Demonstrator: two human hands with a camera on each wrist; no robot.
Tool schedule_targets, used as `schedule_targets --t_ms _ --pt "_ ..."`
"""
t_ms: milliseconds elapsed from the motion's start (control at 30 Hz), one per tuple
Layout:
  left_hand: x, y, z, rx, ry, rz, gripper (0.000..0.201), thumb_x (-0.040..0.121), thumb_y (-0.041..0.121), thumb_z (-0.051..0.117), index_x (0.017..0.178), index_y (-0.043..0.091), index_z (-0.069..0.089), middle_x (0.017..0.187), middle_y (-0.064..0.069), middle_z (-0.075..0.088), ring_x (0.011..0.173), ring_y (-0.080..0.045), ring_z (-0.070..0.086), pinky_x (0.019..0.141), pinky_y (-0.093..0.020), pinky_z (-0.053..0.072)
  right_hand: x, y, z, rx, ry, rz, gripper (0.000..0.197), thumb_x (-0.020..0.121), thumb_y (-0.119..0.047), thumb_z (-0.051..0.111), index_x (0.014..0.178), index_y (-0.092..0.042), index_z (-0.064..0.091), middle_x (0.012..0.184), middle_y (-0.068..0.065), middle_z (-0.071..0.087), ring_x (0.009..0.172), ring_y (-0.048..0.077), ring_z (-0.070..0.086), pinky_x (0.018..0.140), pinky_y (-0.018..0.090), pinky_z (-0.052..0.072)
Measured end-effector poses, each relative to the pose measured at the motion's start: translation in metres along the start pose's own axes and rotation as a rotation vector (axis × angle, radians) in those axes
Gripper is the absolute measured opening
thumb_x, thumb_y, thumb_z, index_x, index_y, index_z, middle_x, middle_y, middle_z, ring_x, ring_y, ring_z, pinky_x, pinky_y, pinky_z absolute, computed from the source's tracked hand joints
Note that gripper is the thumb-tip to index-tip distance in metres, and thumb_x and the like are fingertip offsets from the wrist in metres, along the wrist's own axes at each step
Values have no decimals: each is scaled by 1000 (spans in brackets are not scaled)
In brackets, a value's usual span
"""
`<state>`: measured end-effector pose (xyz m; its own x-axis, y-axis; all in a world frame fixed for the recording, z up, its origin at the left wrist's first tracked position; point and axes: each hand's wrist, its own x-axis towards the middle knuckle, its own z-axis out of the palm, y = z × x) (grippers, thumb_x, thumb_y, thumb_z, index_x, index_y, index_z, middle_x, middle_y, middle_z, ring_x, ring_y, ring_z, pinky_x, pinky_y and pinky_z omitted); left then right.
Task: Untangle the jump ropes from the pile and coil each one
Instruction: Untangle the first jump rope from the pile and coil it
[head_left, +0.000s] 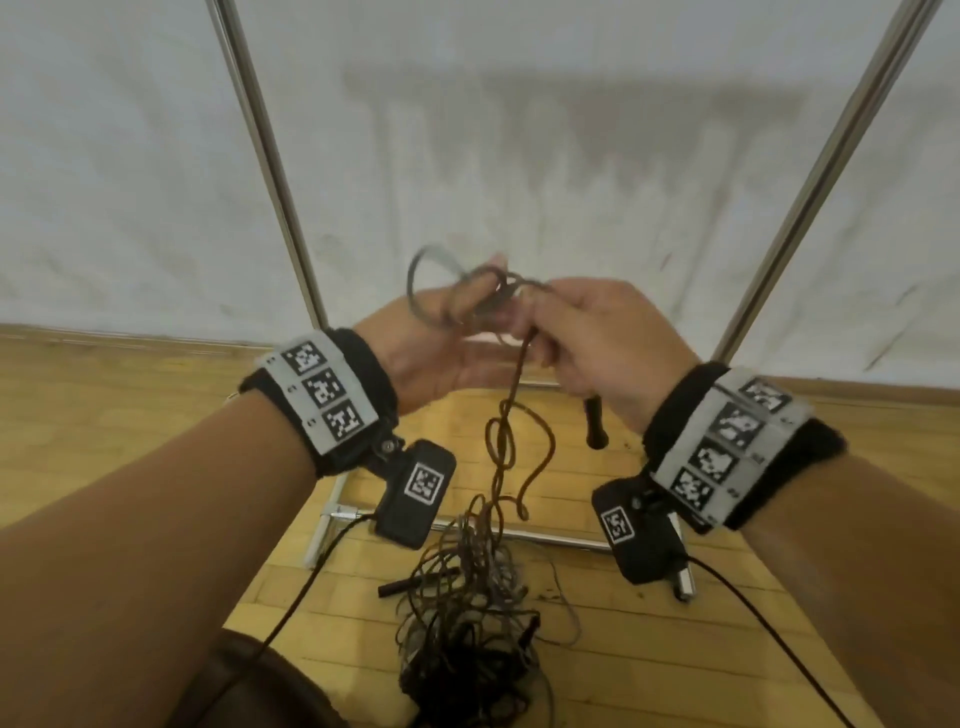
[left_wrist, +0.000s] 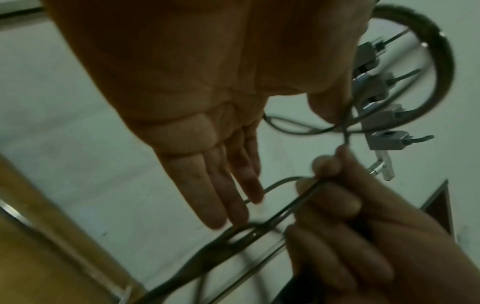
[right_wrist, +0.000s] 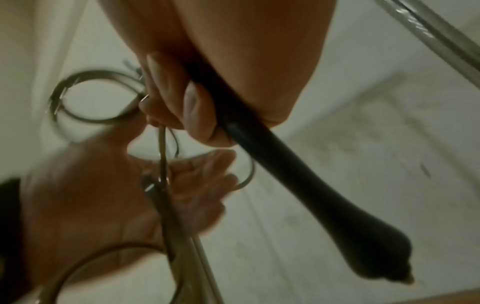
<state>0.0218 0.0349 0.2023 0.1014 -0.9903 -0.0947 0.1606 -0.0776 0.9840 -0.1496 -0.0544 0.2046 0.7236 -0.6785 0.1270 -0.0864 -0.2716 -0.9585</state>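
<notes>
place: I stand in a plain indoor room | floor (head_left: 675, 649): yellow wood blocks | wall (head_left: 519, 130): white, grey-stained | metal poles (head_left: 270, 171): slanting up before the wall

The poles (head_left: 270, 171) are shiny metal, the floor (head_left: 649, 639) pale wood, the black handle (right_wrist: 324, 205) smooth and matt.
</notes>
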Motion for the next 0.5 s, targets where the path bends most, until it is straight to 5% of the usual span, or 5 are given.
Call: schedule_targets --t_ms 100,200,267,367,500 --pt "9 -27 -3 85 -110 -129 88 78 84 58 129 13 67 126 -10 76 118 -32 73 101 -47 58 0 -2 -5 213 128 68 35 102 -34 57 78 -14 71 61 5 54 41 16 33 42 29 23" --pt "9 -54 -1 277 -231 -140 42 94 54 71 125 26 73 123 -4 77 118 -23 72 106 -44 54 -4 5 1 147 142 228 33 105 -26 55 86 -2 68 62 9 54 41 18 29 48 32 18" --pt "10 -61 1 367 -237 -104 17 97 38 67 109 33 78 112 -2 80 107 -15 75 91 -29 58 -4 1 -2 171 127 205 33 105 -25 54 89 0 67 61 9 55 43 19 29 48 32 17" --pt "15 -53 0 453 -144 -64 20 93 52 66 100 38 79 106 3 81 101 -11 76 87 -28 57 -2 -21 -14 247 156 86 32 105 -27 54 88 -4 68 62 5 57 44 18 29 45 31 19" --pt "13 -78 -17 1136 -203 -252 23 91 64 63 101 48 76 98 21 76 96 -3 69 97 -43 55 5 -48 -43 631 327 -70 33 104 -26 57 76 -10 66 60 1 52 43 13 28 45 28 16"
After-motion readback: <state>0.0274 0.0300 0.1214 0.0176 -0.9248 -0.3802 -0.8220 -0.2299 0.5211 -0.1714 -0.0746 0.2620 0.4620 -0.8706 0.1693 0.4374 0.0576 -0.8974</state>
